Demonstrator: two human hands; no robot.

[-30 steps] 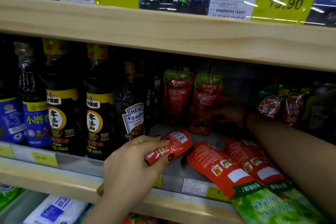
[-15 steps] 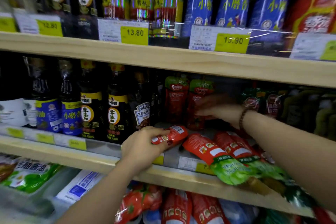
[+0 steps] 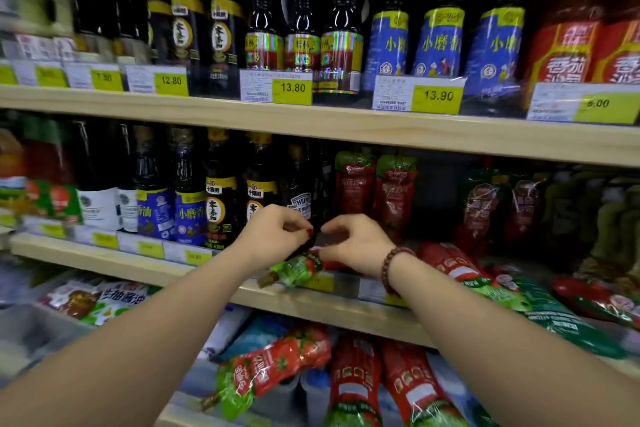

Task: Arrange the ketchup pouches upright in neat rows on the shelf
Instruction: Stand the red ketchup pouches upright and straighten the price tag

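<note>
Both my hands meet at the front of the middle shelf [image 3: 114,262]. My left hand [image 3: 277,236] and my right hand [image 3: 356,243] pinch one red ketchup pouch [image 3: 299,267] at its bottom end. It is tilted, with its green spout end hanging down-left over the shelf edge. Behind my hands, two ketchup pouches [image 3: 353,184] [image 3: 394,192] stand upright side by side at the back. To the right, several pouches [image 3: 450,265] lie flat with their green tops sticking out over the shelf front.
Dark sauce bottles [image 3: 221,204] fill the shelf to the left, a Heinz bottle [image 3: 299,199] nearest my left hand. Wrapped pouches [image 3: 481,208] stand at the back right. The shelf above [image 3: 346,130] carries bottles and price tags. More ketchup pouches [image 3: 356,374] lie on the shelf below.
My right hand has come forward from the upright pouches at the back and joined my left hand on the pouch. The pouch has turned, its green spout end now hanging forward. The view has pulled back.
</note>
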